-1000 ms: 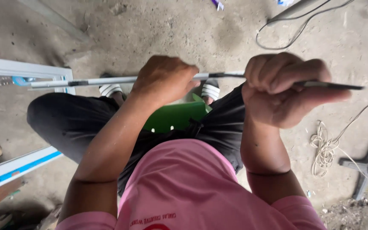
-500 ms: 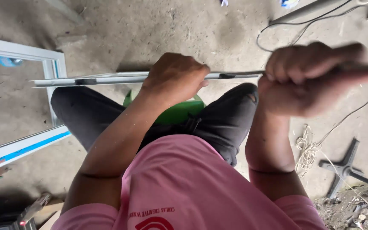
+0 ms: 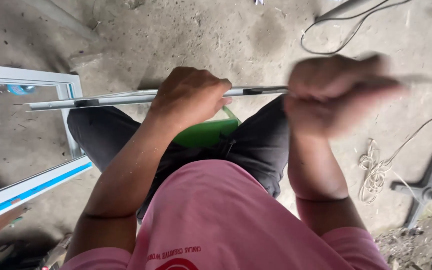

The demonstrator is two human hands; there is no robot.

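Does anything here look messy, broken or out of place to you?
Nothing looks broken. The left hand grips a long grey metal strip held level across the knees; the right hand is blurred. A loose tangle of cord and a black cross-shaped base lie on the dusty concrete floor.

the long strip (image 3: 126,98) is dull grey metal, smooth with a faint sheen, and the frame (image 3: 71,100) at the left is pale, smooth metal with glass inside. the floor (image 3: 201,35) is rough, gritty concrete, the seat (image 3: 203,134) under the legs looks like glossy green plastic, and the shirt (image 3: 226,215) is matt pink cloth.
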